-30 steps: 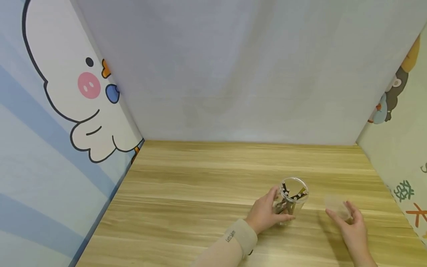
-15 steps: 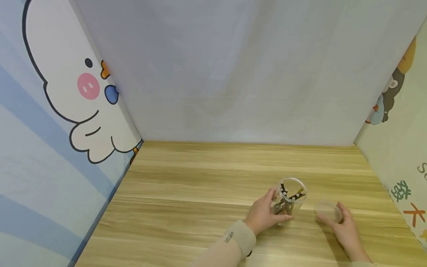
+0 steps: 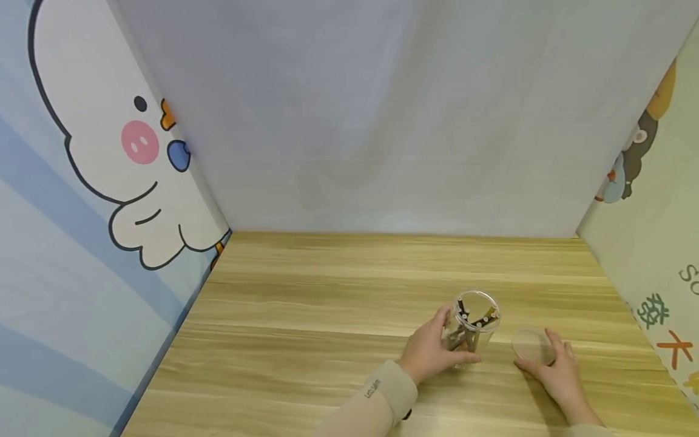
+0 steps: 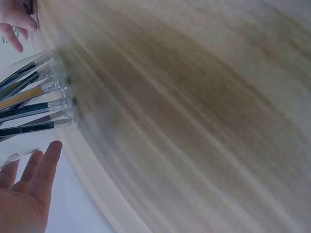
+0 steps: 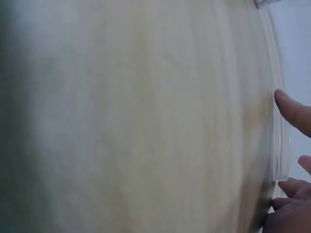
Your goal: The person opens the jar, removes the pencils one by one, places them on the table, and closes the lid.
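Note:
In the head view my left hand point(image 3: 430, 349) holds a clear cylindrical jar point(image 3: 488, 340) from its left side, thumb in front and fingers behind. The open-topped jar stands on the wooden table, with several pens point(image 3: 482, 321), mostly dark and one yellowish, leaning inside. To its right, my right hand point(image 3: 563, 375) spans a round clear lid point(image 3: 528, 345) at the edge between thumb and fingers. In the right wrist view the lid point(image 5: 279, 150) appears flat on the table, between thumb and fingers. The left wrist view shows the pens point(image 4: 31, 107) through the jar's wall.
The wooden table point(image 3: 338, 303) extends left of and behind the jar. A grey-white backdrop point(image 3: 393, 121) rises at its far edge. Cartoon-printed panels stand on the left point(image 3: 93, 315) and right point(image 3: 644, 243).
My right hand has brought the lid left and down to the table, nearer the jar. The left hand and jar have stayed in place, while the view has shifted slightly.

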Demonstrator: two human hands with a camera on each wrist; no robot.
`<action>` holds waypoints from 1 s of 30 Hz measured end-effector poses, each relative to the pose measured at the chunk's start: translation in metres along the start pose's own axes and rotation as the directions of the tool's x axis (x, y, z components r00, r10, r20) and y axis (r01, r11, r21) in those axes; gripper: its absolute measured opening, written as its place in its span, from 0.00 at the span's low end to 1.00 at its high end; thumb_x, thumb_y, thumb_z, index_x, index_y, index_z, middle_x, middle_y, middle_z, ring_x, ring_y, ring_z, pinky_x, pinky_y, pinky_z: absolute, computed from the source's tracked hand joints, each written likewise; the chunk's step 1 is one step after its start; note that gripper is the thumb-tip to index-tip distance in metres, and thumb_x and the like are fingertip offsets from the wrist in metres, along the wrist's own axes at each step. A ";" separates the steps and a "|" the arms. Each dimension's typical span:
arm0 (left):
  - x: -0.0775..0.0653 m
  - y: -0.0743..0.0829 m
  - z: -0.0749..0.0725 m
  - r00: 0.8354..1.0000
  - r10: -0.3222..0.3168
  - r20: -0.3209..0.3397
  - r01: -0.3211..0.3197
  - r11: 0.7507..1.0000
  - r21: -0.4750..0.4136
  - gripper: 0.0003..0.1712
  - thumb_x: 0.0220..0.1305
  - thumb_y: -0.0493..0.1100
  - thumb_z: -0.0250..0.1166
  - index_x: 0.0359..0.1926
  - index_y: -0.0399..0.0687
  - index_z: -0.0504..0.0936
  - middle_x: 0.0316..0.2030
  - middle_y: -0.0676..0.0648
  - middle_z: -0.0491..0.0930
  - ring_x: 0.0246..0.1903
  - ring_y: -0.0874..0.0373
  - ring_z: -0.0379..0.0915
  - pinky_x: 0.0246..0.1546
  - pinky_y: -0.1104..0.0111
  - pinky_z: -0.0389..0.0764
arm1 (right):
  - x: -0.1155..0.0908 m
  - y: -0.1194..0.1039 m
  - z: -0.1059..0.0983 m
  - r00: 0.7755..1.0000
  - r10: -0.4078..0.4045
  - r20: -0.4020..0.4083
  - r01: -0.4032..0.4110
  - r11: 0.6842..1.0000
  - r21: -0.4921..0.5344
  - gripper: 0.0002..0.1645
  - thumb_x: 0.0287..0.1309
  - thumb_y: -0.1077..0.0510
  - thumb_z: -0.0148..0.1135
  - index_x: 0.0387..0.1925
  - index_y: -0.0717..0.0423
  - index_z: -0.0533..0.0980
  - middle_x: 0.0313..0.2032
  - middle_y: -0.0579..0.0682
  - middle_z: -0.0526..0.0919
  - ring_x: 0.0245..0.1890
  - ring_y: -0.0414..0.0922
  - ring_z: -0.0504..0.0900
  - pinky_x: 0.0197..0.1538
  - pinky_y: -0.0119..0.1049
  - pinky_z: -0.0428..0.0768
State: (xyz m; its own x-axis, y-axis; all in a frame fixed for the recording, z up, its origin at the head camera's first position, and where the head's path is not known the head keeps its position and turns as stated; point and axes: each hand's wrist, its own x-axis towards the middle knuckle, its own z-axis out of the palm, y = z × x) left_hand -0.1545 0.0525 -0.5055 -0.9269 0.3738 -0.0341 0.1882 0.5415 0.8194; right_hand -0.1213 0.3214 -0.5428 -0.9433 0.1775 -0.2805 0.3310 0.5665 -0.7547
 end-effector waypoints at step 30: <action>-0.011 0.030 -0.063 0.950 0.306 -0.061 -0.282 0.926 0.253 0.48 0.50 0.67 0.73 0.69 0.57 0.68 0.53 0.52 0.75 0.48 0.63 0.71 0.42 0.78 0.75 | -0.044 -0.074 0.032 0.923 -0.377 -0.074 0.368 0.812 0.453 0.53 0.61 0.70 0.61 0.78 0.58 0.40 0.79 0.57 0.43 0.78 0.52 0.36 0.69 0.75 0.28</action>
State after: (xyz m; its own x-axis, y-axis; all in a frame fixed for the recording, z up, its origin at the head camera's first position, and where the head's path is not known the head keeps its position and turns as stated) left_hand -0.1592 0.0176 -0.4444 -0.8429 0.4747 0.2533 0.5175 0.5865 0.6231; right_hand -0.1035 0.2457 -0.4933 -0.9975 0.0103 0.0696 -0.0671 0.1605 -0.9848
